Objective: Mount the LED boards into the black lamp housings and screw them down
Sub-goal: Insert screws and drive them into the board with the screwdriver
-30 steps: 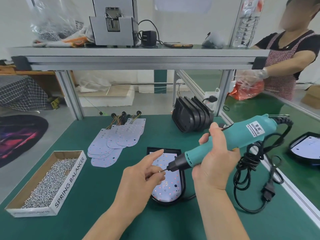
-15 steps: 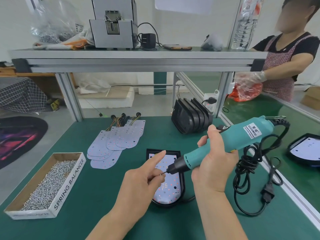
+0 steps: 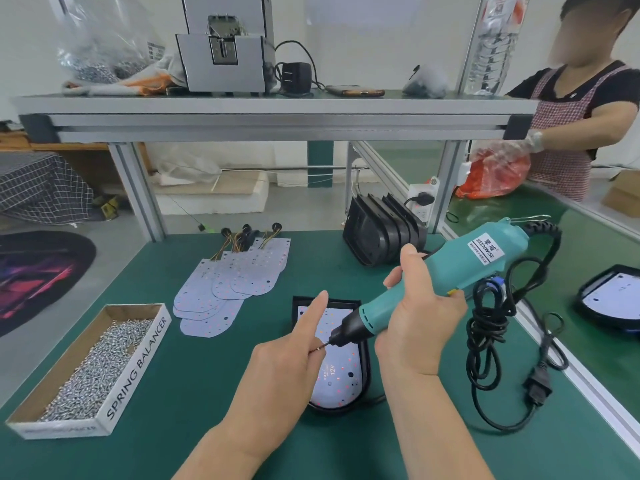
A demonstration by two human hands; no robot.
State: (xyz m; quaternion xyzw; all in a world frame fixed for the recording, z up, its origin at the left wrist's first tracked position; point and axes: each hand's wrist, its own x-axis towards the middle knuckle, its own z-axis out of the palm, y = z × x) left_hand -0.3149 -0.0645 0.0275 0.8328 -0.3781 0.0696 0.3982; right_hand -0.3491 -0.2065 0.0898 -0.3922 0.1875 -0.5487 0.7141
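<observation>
A black lamp housing (image 3: 366, 362) lies on the green mat in front of me with a white LED board (image 3: 337, 372) seated in it. My right hand (image 3: 415, 320) grips a teal electric screwdriver (image 3: 446, 271), its tip slanting down to the left over the board. My left hand (image 3: 287, 362) pinches a small screw (image 3: 321, 347) against the bit, its index finger pointing up. Several loose LED boards (image 3: 228, 285) with wires lie fanned out to the far left. A stack of empty black housings (image 3: 381, 233) stands on edge behind.
A cardboard box of screws (image 3: 93, 372) sits at the left front. The screwdriver's black cord and plug (image 3: 502, 351) lie coiled on the right. Another housing with a board (image 3: 613, 299) rests on the neighbouring bench, where a second person works. An aluminium shelf frame (image 3: 277, 116) spans overhead.
Both hands have held their places while the view shifted slightly. The left fingers have closed tighter round the screw at the bit.
</observation>
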